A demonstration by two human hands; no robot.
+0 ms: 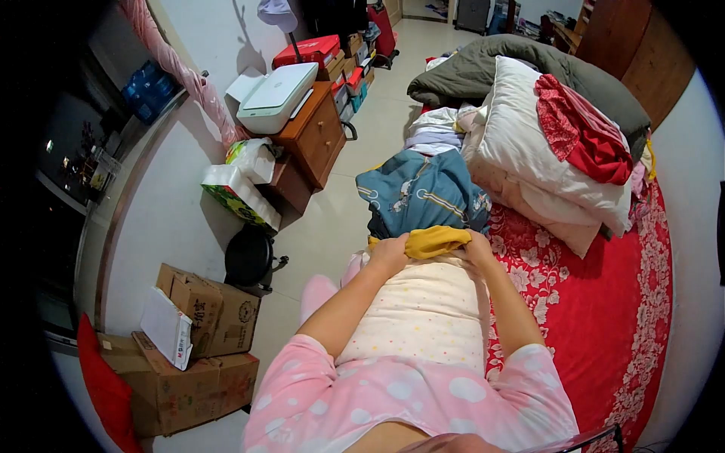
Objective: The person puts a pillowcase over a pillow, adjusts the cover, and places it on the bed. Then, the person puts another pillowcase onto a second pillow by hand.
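My left hand (388,257) is closed on one end of a gathered yellow cloth (438,241). At the cloth's other end, my right hand (477,251) grips it too. The yellow band stretches between both hands across the far end of a cream dotted pillow (419,313), which lies between my forearms against my body. Just beyond the hands, a teal fabric piece (423,192) with striped trim lies spread at the bed's edge. Whether the yellow cloth is joined to the teal fabric I cannot tell. My fingertips are partly hidden in the cloth.
The bed's red floral sheet (589,302) is on the right, with stacked white pillows (521,113), a red cloth (581,136) and a grey-green quilt (596,79). Cardboard boxes (204,385), a black stool (249,257) and a cabinet with a printer (279,97) stand left.
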